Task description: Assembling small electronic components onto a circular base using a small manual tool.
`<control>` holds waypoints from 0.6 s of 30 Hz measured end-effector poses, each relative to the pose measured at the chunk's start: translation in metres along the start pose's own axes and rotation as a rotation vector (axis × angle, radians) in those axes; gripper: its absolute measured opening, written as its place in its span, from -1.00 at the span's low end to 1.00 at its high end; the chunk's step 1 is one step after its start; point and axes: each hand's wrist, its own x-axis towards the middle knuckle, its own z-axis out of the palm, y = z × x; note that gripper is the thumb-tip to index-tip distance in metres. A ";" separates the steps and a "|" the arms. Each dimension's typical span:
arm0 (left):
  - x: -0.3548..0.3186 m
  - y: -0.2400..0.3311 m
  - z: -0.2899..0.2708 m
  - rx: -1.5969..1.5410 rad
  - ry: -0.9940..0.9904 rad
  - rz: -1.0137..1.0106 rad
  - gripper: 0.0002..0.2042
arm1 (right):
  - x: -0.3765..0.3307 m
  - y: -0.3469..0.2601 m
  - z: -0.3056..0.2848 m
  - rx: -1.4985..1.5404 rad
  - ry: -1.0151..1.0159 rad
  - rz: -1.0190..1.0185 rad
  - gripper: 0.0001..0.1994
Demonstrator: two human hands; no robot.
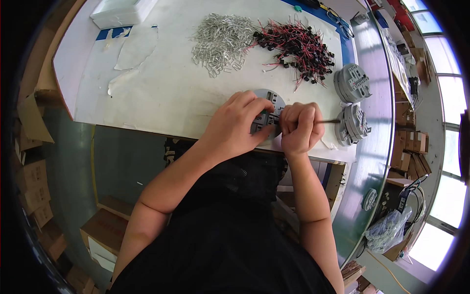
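Note:
At the table's near edge lies a grey round plastic part [267, 94] with raised dark pieces on it, partly hidden under my hands. My left hand [240, 117] is closed over it, thumb and fingers gripping its raised middle. Beside it, my right hand [302, 128] is in a fist around a thin rod-like tool [329, 121]. One end of the tool sticks out to the right; its other end is hidden by the fingers, and its kind cannot be made out.
Two stacks of similar grey round parts [351, 83] [353, 125] stand at the right. Farther back lie a heap of small shiny metal pieces [220, 43] and a pile of black components with red wires [296, 49]. A white foam box [122, 12] sits at the far left.

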 end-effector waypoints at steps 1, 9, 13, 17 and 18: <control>0.001 -0.001 0.000 -0.003 -0.008 0.003 -0.65 | 0.000 0.000 0.000 -0.022 0.001 -0.008 -0.59; -0.008 -0.005 -0.005 -0.023 0.010 -0.016 -0.66 | 0.074 -0.018 0.008 -0.579 -0.434 0.055 -0.86; -0.001 -0.002 -0.002 -0.074 0.039 0.036 -0.72 | 0.142 0.036 0.007 -0.879 -0.845 -0.208 -0.87; -0.013 -0.004 -0.019 -0.130 0.081 0.000 -0.80 | 0.160 0.050 0.017 -0.986 -1.013 -0.027 -0.86; -0.015 -0.005 -0.024 -0.130 0.081 -0.002 -0.80 | 0.159 0.051 0.018 -0.984 -1.014 -0.026 -0.86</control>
